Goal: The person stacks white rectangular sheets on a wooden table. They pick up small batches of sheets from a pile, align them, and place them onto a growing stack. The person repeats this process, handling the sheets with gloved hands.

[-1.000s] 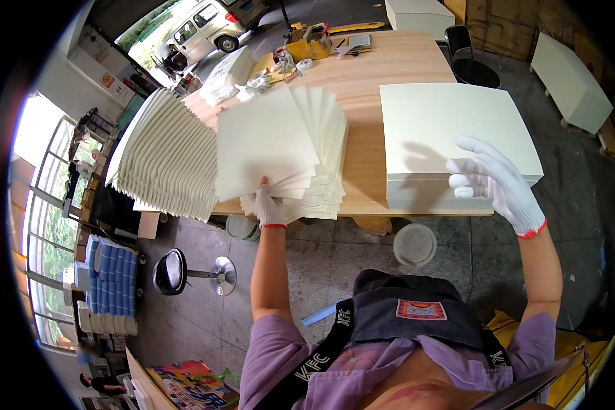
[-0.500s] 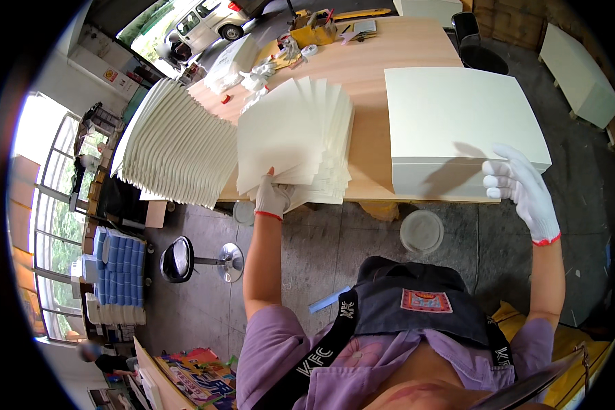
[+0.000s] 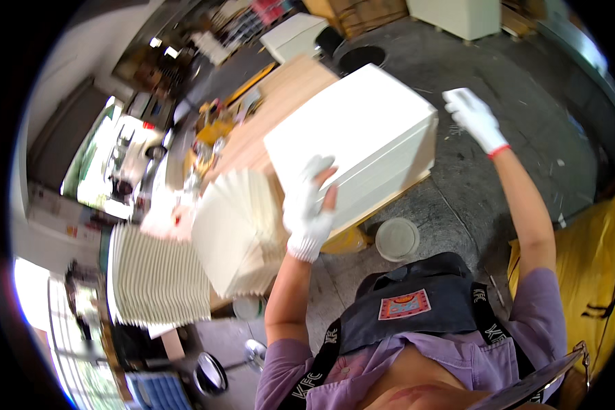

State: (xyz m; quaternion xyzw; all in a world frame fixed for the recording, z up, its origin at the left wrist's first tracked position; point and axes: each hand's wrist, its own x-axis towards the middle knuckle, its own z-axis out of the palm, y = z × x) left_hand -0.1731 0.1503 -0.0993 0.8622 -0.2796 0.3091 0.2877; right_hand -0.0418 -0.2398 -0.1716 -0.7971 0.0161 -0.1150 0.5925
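Note:
My left hand (image 3: 307,208) wears a white glove that leaves some fingertips bare. It is raised at the near left side of a tall stack of white sheets (image 3: 352,126), its fingers apart and nothing seen in them; whether it touches the stack I cannot tell. Beyond the stack's right corner, over the floor, my right hand (image 3: 473,121) in a white, red-cuffed glove is stretched out and holds nothing visible. Left of the stack lies a fanned pile of cream sheets (image 3: 229,229). Farther left, a row of thick folded white bundles (image 3: 158,273) leans in overlapping layers.
The stacks stand on a wooden table (image 3: 290,85), with a yellow box of tools (image 3: 215,128) toward its far end. A round pale tub (image 3: 397,239) is on the floor at the table's near edge. A round stool (image 3: 210,372) stands lower left, and yellow sheeting (image 3: 581,273) lies at right.
The view has swung to the right. My left hand has left the fanned sheets and come over to the white stack. My right hand has moved out past the stack's right corner.

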